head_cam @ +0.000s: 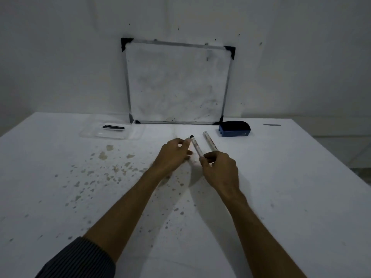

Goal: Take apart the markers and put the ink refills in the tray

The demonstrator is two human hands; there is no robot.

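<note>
My right hand (219, 169) grips the lower end of a pale marker barrel (195, 146) that tilts up and away, with a small black piece showing at its top end (191, 136). My left hand (173, 152) is at that top end, its thumb and finger touching the barrel near the black piece. A second pale marker barrel (209, 141) lies on the table just right of the held one. A clear plastic tray (112, 131) sits at the back left with two thin black ink refills (113, 127) in it.
A small whiteboard (176, 83) leans against the wall behind the hands. A blue and black eraser (234, 129) sits at its right foot. A thin grey object (272, 124) lies far right. The white table (80, 197) is stained with brownish spots at the left.
</note>
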